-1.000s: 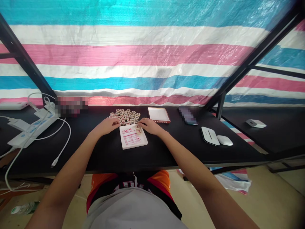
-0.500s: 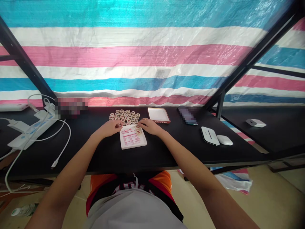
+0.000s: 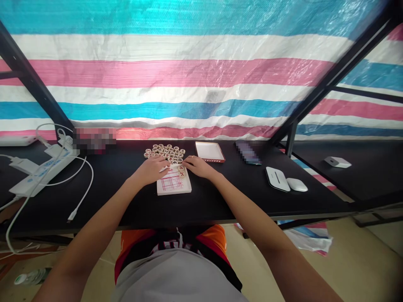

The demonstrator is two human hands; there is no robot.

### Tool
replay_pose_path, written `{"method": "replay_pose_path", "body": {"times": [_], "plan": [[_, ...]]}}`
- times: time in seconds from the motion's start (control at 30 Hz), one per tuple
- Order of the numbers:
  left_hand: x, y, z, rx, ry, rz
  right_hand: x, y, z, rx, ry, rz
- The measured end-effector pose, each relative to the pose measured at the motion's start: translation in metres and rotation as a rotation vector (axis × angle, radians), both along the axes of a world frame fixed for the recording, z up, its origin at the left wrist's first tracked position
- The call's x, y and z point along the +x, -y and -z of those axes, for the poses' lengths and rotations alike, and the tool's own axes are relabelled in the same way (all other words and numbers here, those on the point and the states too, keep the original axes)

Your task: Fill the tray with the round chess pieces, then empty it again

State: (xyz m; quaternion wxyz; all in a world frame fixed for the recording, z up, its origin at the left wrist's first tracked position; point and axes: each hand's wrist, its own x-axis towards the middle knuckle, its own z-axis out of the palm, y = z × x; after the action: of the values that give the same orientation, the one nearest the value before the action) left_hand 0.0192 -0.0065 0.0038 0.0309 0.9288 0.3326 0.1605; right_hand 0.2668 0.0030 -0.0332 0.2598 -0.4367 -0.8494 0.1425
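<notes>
A small white board (image 3: 174, 185) with red grid lines lies on the black table (image 3: 132, 205) in front of me. Behind it sits a pile of several round wooden pieces (image 3: 165, 152) with red and dark marks. My left hand (image 3: 153, 169) reaches over the board's far left corner, its fingers curled in a pinch, apparently on one wooden piece. My right hand (image 3: 198, 166) rests at the board's far right corner with its fingers laid flat. Its fingertips touch two pieces (image 3: 181, 170) that lie on the board.
A shallow red-rimmed white tray (image 3: 210, 151) lies right of the pile, then a blurred flat item (image 3: 248, 152), a white device (image 3: 277, 179) and a mouse (image 3: 297, 184). At the left are power strips (image 3: 40, 170) and a white cable (image 3: 82, 193). A striped tarp hangs behind.
My left hand has moved right from the pile's edge onto the board's far left corner. The board has turned and shifted slightly left. My right hand has stayed put.
</notes>
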Motion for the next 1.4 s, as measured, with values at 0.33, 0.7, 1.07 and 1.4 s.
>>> {"method": "replay_pose_path", "body": {"times": [0.33,0.7,1.07,1.4], "plan": [[0.025,0.018,0.016,-0.115,-0.006,0.225,0.001,-0.002,0.003,0.009,0.008,-0.004],[0.024,0.013,0.017,-0.069,0.001,0.241,0.001,-0.002,0.003,0.027,-0.008,-0.015],[0.023,0.010,0.019,-0.108,0.018,0.231,0.000,-0.001,0.002,0.022,-0.004,-0.009],[0.006,0.004,0.003,-0.253,0.160,0.094,0.001,-0.001,0.002,0.015,-0.007,-0.006]]}}
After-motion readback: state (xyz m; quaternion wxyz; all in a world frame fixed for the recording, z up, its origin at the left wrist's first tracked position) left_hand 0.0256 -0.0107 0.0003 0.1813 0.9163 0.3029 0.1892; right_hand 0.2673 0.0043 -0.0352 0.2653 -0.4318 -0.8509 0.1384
